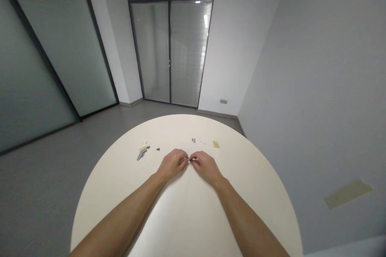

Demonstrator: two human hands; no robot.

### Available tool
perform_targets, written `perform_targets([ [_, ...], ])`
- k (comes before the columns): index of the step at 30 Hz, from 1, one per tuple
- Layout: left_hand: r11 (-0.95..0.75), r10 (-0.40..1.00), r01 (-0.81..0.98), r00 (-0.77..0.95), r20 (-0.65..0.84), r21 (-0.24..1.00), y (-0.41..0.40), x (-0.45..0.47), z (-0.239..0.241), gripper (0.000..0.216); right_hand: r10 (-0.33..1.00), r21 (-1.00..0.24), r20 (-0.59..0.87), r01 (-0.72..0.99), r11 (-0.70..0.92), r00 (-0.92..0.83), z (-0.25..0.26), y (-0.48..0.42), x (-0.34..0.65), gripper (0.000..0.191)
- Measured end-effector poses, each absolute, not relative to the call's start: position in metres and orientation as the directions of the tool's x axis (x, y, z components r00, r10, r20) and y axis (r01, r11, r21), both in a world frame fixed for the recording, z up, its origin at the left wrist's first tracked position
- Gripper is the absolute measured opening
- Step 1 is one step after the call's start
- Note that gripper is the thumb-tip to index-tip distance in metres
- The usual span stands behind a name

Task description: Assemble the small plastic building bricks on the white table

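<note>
My left hand (pixel 172 163) and my right hand (pixel 205 165) meet fingertip to fingertip over the middle of a round cream table (pixel 241 192). Both are closed in a pinch on a tiny pale piece (pixel 189 160) held between them; it is too small to name. To the left of my hands lies a small cluster of grey and yellow pieces (pixel 142 152) with a dark bit (pixel 157 149) beside it. Beyond my right hand lie a small grey piece (pixel 193 140), a white sliver (pixel 203 142) and a yellow piece (pixel 216 144).
The table stands in a bare room with a grey floor (pixel 45 176). Glass doors with blinds (pixel 171 52) are at the far wall, a frosted glass partition (pixel 45 60) runs along the left, and a plain wall (pixel 316 88) is close on the right.
</note>
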State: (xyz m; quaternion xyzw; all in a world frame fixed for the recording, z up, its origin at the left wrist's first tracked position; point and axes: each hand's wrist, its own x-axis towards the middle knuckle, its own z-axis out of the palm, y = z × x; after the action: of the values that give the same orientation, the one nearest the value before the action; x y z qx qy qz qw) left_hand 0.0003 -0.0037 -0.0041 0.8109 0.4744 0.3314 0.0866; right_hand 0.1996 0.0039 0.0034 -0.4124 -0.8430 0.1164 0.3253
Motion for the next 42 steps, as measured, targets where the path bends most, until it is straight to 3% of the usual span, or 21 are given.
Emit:
perform_targets([
  [12,-0.486,0.858,0.735,0.300,0.416,0.472,-0.002,0.000,-0.007,0.015,0.790,-0.519,0.389,0.596,0.612,-0.474,-0.002,0.006,0.203,0.032],
  [19,-0.483,0.861,0.735,0.299,0.412,0.476,-0.002,0.000,-0.007,0.015,0.835,-0.582,0.364,0.600,0.549,-0.412,0.003,0.009,0.210,0.024],
  [26,-0.480,0.864,0.740,0.306,0.400,0.472,-0.001,0.000,-0.008,0.016,0.808,-0.388,0.232,0.710,0.587,-0.541,0.030,-0.004,0.219,0.027],
  [32,-0.497,0.854,0.733,0.321,0.409,0.464,-0.002,0.000,-0.005,0.017,0.838,-0.210,0.094,0.812,0.545,-0.538,0.046,-0.030,0.209,0.037],
  [37,-0.494,0.855,0.735,0.312,0.414,0.466,-0.003,0.001,-0.005,0.016,0.832,-0.170,0.128,0.814,0.555,-0.541,0.042,-0.032,0.198,0.033],
  [42,-0.497,0.852,0.733,0.310,0.422,0.465,-0.002,0.002,-0.007,0.014,0.823,-0.129,0.184,0.817,0.563,-0.538,0.028,-0.021,0.196,0.041],
])
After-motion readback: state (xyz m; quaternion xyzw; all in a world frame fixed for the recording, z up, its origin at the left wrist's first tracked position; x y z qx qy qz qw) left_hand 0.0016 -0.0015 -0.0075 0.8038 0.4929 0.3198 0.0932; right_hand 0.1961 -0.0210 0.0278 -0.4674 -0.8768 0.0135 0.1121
